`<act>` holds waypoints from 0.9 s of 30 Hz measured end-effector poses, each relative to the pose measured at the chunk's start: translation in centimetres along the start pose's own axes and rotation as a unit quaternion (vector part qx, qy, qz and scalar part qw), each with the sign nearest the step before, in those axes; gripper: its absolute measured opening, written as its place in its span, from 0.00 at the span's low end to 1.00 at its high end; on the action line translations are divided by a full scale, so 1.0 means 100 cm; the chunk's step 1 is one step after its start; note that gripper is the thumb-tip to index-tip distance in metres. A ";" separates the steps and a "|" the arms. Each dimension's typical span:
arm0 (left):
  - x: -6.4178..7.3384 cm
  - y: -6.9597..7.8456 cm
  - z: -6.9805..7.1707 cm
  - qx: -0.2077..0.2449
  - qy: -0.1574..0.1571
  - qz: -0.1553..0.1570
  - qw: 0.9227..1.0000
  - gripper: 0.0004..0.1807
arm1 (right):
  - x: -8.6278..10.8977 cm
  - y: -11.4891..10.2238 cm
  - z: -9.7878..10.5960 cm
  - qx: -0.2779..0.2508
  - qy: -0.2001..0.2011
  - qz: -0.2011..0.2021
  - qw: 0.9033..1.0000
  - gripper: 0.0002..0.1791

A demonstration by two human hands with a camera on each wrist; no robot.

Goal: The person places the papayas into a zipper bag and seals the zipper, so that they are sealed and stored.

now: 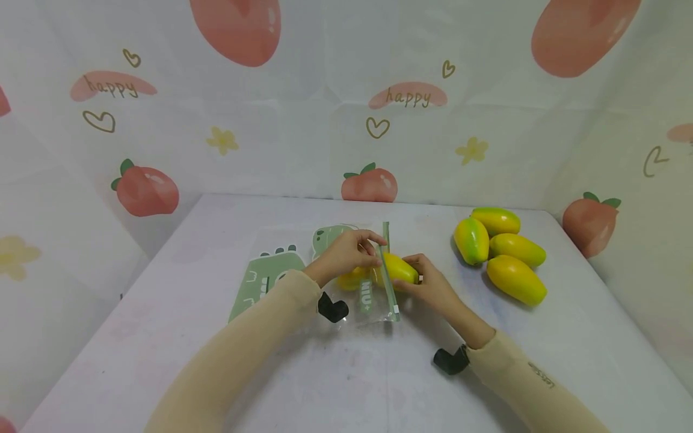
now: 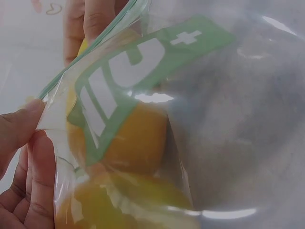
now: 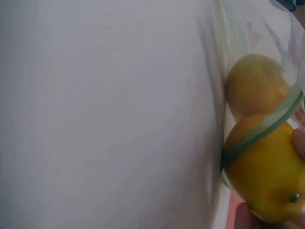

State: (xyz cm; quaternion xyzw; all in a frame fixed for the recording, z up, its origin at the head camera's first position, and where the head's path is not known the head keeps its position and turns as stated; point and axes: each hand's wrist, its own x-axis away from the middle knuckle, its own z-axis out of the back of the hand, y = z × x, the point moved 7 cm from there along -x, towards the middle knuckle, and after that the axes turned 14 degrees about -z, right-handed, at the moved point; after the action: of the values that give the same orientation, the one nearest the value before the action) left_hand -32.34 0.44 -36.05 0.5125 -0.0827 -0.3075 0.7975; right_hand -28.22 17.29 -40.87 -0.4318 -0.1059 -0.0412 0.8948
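Observation:
A clear zip bag (image 1: 352, 316) with a green zip edge and green print lies mid-table, its mouth toward the right. My left hand (image 1: 346, 252) pinches the bag's mouth edge between thumb and fingers; the left wrist view shows this thumb (image 2: 21, 124) on the film. At the mouth, my right hand (image 1: 430, 285) grips a yellow mango (image 1: 403, 270), partly inside the bag. Another mango (image 3: 255, 88) sits deeper in the bag, touching the first in the right wrist view. The left wrist view shows both through the plastic, the deeper mango (image 2: 119, 202) lower down.
Several yellow-green mangoes (image 1: 517, 279) lie grouped at the table's right side. Left of the bag is a green dinosaur print (image 1: 271, 267) on clear plastic, partly hidden by the left arm. A fruit-patterned cloth (image 1: 303, 144) hangs behind the white table (image 1: 162, 313).

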 end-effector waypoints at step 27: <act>0.001 0.000 0.000 -0.007 0.009 -0.004 1.000 0.19 | -0.007 -0.010 -0.005 0.004 -0.064 0.018 0.998 0.26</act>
State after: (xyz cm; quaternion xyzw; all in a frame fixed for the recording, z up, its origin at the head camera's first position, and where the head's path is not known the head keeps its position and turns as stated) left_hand -32.28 0.34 -36.06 0.5096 -0.0715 -0.3063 0.8009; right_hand -28.96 16.29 -40.58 -0.4316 -0.1556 0.0034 0.8885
